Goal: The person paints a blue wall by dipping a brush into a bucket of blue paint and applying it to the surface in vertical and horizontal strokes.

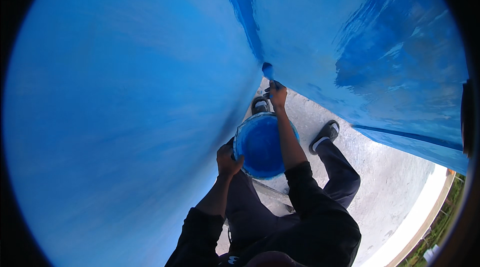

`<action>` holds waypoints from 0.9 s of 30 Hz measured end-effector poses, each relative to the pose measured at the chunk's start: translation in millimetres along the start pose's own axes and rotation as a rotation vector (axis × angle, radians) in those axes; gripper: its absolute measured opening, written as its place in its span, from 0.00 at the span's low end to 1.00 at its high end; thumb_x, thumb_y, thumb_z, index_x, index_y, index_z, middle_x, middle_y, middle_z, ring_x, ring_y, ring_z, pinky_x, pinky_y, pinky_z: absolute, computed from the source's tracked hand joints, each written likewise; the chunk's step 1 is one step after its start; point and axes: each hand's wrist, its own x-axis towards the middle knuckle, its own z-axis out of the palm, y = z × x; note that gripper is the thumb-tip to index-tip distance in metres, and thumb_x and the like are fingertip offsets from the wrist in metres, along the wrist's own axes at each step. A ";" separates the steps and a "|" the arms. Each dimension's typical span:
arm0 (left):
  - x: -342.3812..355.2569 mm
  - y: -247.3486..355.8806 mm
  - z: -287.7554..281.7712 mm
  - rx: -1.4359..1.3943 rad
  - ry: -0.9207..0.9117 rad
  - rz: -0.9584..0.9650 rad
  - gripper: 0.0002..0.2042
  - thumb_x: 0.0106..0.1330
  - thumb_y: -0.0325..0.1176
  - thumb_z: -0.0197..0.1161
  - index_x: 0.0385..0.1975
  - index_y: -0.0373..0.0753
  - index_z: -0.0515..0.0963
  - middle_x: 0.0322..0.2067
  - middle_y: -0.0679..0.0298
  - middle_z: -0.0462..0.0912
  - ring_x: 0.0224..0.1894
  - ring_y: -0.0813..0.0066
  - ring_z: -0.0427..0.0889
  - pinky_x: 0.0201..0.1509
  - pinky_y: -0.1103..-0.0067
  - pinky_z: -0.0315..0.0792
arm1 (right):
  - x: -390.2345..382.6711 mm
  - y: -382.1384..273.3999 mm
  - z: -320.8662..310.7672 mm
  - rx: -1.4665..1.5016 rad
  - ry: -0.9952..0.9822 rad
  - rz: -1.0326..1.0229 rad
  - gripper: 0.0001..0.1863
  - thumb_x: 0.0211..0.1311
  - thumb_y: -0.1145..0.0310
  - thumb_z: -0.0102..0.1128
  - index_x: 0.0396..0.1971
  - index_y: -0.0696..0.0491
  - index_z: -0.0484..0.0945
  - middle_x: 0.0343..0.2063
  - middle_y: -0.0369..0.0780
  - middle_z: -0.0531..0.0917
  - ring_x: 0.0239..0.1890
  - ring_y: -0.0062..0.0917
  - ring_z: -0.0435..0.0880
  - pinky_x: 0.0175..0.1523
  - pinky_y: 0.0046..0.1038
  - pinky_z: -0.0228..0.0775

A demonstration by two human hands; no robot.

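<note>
My right hand [277,95] is closed round the handle of a paintbrush [268,71]. Dark blue paint coats the bristles, which touch the low end of the corner where two blue walls meet. A wet, darker blue stripe [245,12] runs up that corner from the brush. With my left hand [229,161] I grip the left rim of a round bucket [260,144], thumb over the edge. Deep blue paint lies inside it, and my right forearm crosses over its right side.
A light blue wall [115,102] fills the left side. Glossy darker patches mark the right wall [400,42]. Below is a pale concrete floor [370,177], with my sandalled feet near the corner. Greenery [450,212] shows past a curved edge at lower right.
</note>
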 end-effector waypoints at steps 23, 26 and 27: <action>5.7 33.8 -6.2 -0.047 -0.069 -0.155 0.17 0.45 0.48 0.70 0.20 0.40 0.80 0.27 0.55 0.81 0.33 0.53 0.81 0.39 0.62 0.75 | -186.0 26.5 -83.3 -1.284 -0.292 0.147 0.11 0.53 0.69 0.61 0.23 0.63 0.82 0.33 0.57 0.84 0.39 0.46 0.87 0.43 0.40 0.81; 1.8 26.1 -7.3 -0.083 0.025 -0.147 0.17 0.45 0.49 0.71 0.20 0.40 0.80 0.27 0.54 0.81 0.34 0.53 0.82 0.38 0.62 0.76 | -184.3 13.6 -68.3 -1.197 -0.316 0.255 0.11 0.54 0.70 0.57 0.29 0.63 0.83 0.38 0.59 0.83 0.44 0.49 0.85 0.48 0.44 0.79; 1.1 26.3 -4.9 -0.107 0.052 -0.133 0.17 0.44 0.50 0.71 0.20 0.40 0.80 0.27 0.55 0.81 0.34 0.53 0.82 0.38 0.63 0.76 | -186.3 4.9 -69.0 -1.138 -0.283 0.311 0.12 0.55 0.70 0.56 0.32 0.63 0.83 0.38 0.60 0.83 0.45 0.51 0.84 0.49 0.45 0.79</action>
